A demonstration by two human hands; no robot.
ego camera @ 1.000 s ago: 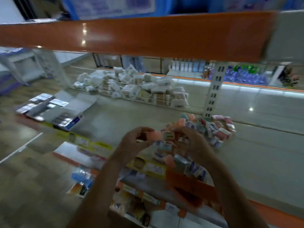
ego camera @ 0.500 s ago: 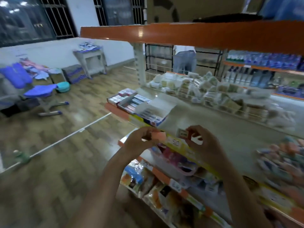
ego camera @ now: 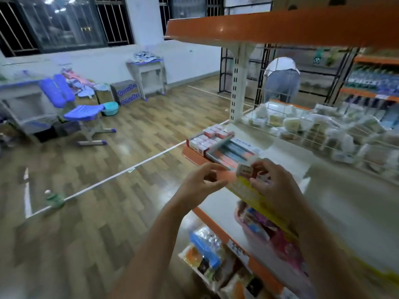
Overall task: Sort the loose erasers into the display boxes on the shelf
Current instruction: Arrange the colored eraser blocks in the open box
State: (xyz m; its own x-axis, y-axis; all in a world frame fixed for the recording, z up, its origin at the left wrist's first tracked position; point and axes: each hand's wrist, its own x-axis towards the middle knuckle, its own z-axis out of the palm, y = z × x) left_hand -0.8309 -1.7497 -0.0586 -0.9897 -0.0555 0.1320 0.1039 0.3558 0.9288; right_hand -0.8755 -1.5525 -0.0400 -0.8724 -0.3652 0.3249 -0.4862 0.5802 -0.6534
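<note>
Both hands are up in front of the shelf edge right now. The left hand has its fingers curled around a pink eraser, pinching it between thumb and fingertips. The right hand grips a white sleeved eraser the same way, and the two erasers sit just beside each other, nearly touching, above the shelf's yellow price strip.

Just beyond the hands, at the near left corner of the shelf, are the display boxes: the left one is packed with small red and white erasers, the one next to it holds pink and blue ones (labels are too blurry to read).

Farther back on the shelf there's a wire basket heaped with pale wrapped packets. The lower shelf below the hands has colourful packets too. Off to the left there's wood floor with a purple chair, and a person is bent over behind the shelving.
</note>
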